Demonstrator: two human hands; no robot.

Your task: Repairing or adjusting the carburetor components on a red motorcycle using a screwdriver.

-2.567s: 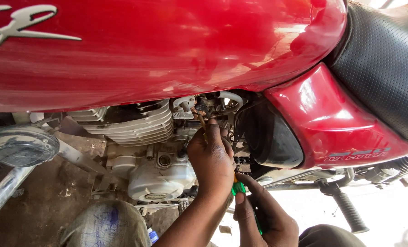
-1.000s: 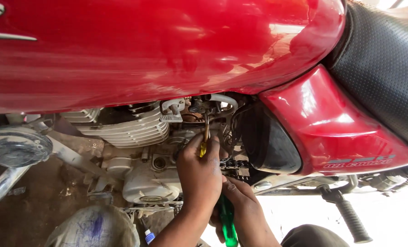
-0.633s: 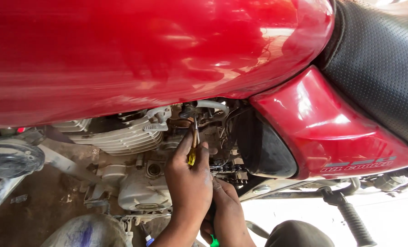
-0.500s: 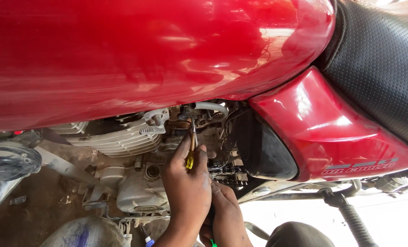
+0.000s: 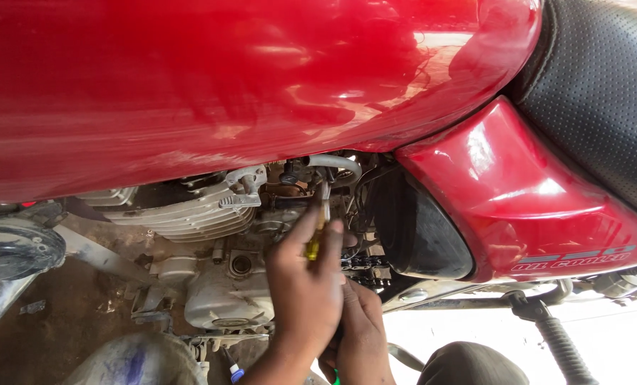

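Finned engine (image 5: pixel 190 210) at left under red fuel tank (image 5: pixel 247 85). Left hand (image 5: pixel 306 292) raised at centre, fingers pinching yellow-handled screwdriver (image 5: pixel 317 227), tip up at the carburettor area below tank. Right hand (image 5: pixel 361 335) just beside and below, curled; grip contents hidden. Red side panel (image 5: pixel 518 199) and black seat (image 5: pixel 604 93) at right.

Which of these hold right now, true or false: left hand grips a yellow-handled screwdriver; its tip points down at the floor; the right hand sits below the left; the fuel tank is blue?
1. The left hand grips a yellow-handled screwdriver: true.
2. Its tip points down at the floor: false, it points up toward the carburetor area.
3. The right hand sits below the left: true.
4. The fuel tank is blue: false, red.
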